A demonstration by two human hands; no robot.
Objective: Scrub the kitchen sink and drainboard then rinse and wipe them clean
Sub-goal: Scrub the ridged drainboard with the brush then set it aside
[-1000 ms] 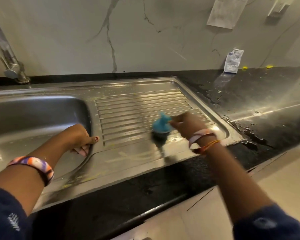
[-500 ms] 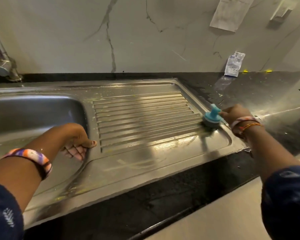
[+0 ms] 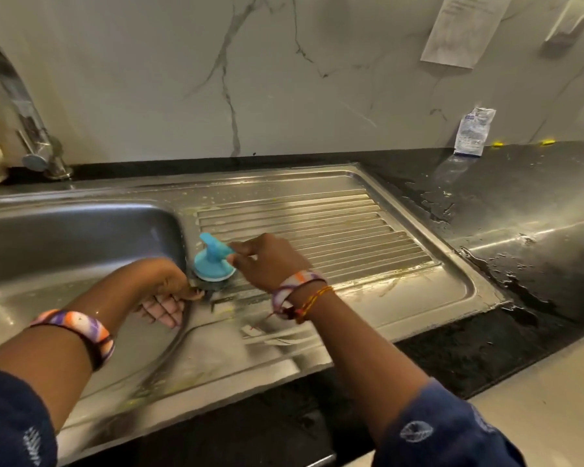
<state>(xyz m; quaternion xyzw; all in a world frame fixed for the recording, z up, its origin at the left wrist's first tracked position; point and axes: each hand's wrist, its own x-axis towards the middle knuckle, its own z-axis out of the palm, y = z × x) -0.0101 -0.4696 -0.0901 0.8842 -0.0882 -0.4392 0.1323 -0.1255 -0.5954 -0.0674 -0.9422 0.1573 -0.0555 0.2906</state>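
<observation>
Steel sink unit across centre of frame. Basin (image 3: 64, 244) at left, dull grey, w/ pale smears on its floor. Ribbed drainboard (image 3: 317, 224) at centre-right, wet, w/ yellowish soap streaks along its far edge and near the front rim. Flat steel apron in front also streaked.

Right hand (image 3: 270, 261) at mid-frame: grip closed, thumb and fingertips pinching the handle of a blue scrub brush (image 3: 213, 261). Brush sits bristles-down on the left end of the drainboard, just beside the basin's right edge, handle tilted toward the right. Beaded and thread bracelets on that wrist.

Left hand (image 3: 166, 294) just lower left of the brush: thumb on top of the basin's rim, fingers curled over the rim and down inside, so grip hooked on the rim. Striped bangle (image 3: 78, 332) on that wrist. Dark blue sleeves at both bottom corners.

Table (image 3: 520, 203) to the right and along the front: black polished stone, wet, w/ puddles and droplets next to the drainboard's right edge.

Wall behind: pale marble-look panel w/ dark veins. Chrome tap (image 3: 24, 109) at upper left. Paper sheet (image 3: 466, 28) stuck at upper right. Small white sachet (image 3: 474, 131) leaning against the wall on the table, right of centre. Pale cabinet front at lower right.
</observation>
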